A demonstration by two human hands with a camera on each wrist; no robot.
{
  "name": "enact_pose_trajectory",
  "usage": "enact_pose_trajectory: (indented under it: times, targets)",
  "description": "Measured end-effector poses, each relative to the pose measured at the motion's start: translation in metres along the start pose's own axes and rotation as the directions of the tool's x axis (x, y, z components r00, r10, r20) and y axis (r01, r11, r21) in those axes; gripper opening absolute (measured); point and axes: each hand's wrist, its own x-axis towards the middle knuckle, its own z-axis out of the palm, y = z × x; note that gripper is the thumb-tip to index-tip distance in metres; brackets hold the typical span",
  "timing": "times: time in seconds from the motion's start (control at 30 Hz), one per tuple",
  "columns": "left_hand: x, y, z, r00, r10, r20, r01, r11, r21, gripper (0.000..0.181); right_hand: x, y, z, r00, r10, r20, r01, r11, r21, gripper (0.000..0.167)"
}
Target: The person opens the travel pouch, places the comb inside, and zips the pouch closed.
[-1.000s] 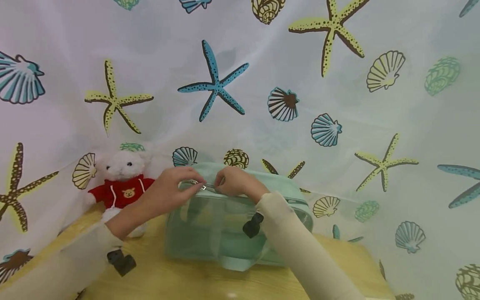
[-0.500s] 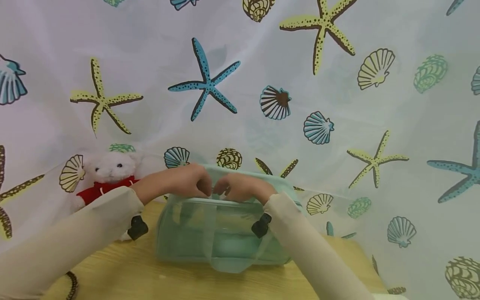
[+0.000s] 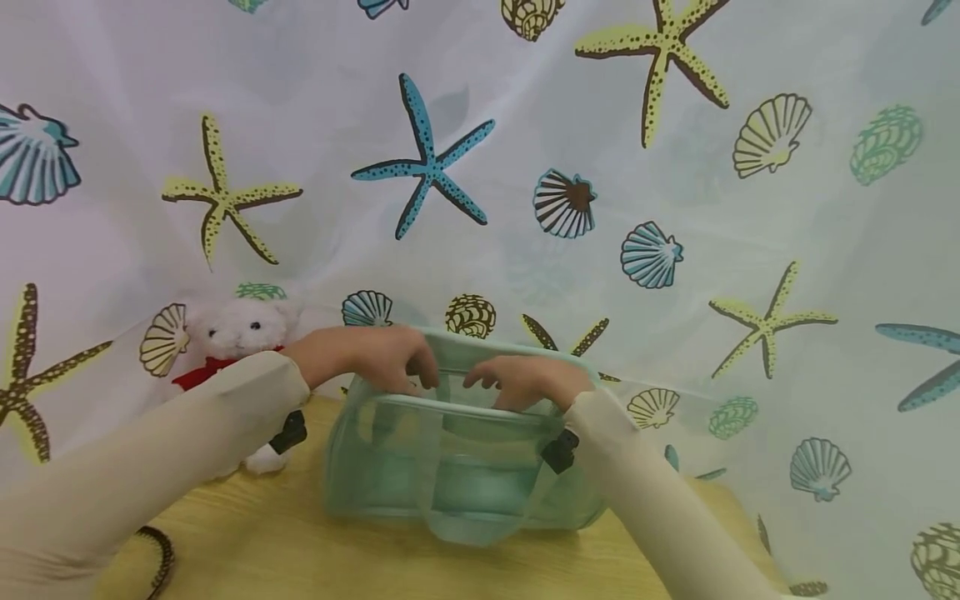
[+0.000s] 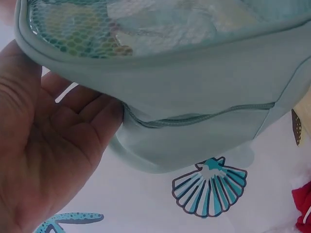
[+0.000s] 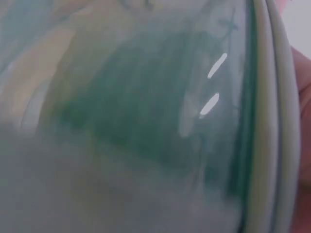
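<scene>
One mint-green bag (image 3: 343, 483): stands near the back edge of the worktop (image 3: 337, 571), its clear panel (image 3: 487, 483) facing the person, its top gaping directly under both hands.
Left hand (image 3: 382, 358): over the left half of the bag's opening, fingers bent down towards it; in the left wrist view a fingertip touches the fabric beside the zip (image 4: 194, 119). Whether it grips the fabric, I cannot tell.
Right hand (image 3: 528, 382): over the opening's right half, just behind the near rim (image 3: 450, 407), fingers loosely bent towards the other hand; whether the rim is pinched, I cannot tell.
Between the hands: a gap, with the open bag below.
Handle (image 3: 468, 531): loops down the bag's front.
White teddy bear (image 3: 240, 329): towards the worktop's back-left corner, partly hidden by the left sleeve (image 3: 180, 458), apart from the bag.
</scene>
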Motion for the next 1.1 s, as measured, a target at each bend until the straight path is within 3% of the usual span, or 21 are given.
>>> enact_pose_trajectory:
  times: [0.23,0.5,0.73,0.9,1.1]
  targets:
    - [-0.002,-0.006,-0.002,1.000,0.028,-0.009,-0.028,1.000,0.011,0.031,-0.014,0.021,0.002,0.999,0.052,-0.008,-0.052,0.997,0.064,0.059]
    - [-0.002,-0.017,0.001,0.997,0.052,-0.053,-0.053,0.998,-0.017,0.033,-0.034,0.040,0.005,0.999,0.025,-0.025,-0.023,0.995,0.095,0.059]
    - [-0.003,-0.018,0.001,1.000,0.023,-0.018,-0.025,0.996,-0.088,0.060,-0.044,0.059,0.010,1.000,-0.001,-0.027,0.005,0.988,0.152,0.063]
    - [-0.001,-0.022,0.002,1.000,0.007,-0.019,-0.009,0.995,-0.095,0.061,-0.053,0.069,0.013,0.999,0.033,-0.043,-0.025,0.983,0.182,0.066]
    - [0.000,-0.026,0.003,1.000,0.028,-0.008,-0.029,0.990,-0.138,0.062,-0.061,0.083,0.017,0.996,0.019,-0.085,-0.004,0.984,0.179,0.070]
